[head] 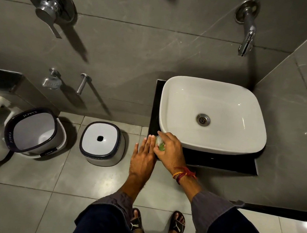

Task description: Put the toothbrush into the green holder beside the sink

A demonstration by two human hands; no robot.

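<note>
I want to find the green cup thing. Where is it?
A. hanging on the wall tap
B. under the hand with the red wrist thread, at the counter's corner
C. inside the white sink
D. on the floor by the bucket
B: the right hand, the one with the red thread, is closed around the green holder on the black counter, beside the sink.

Sink [216, 96] on counter [220, 162]; holder [160, 145] at its left; bucket [34, 131], stool [101, 143] further left.
</note>
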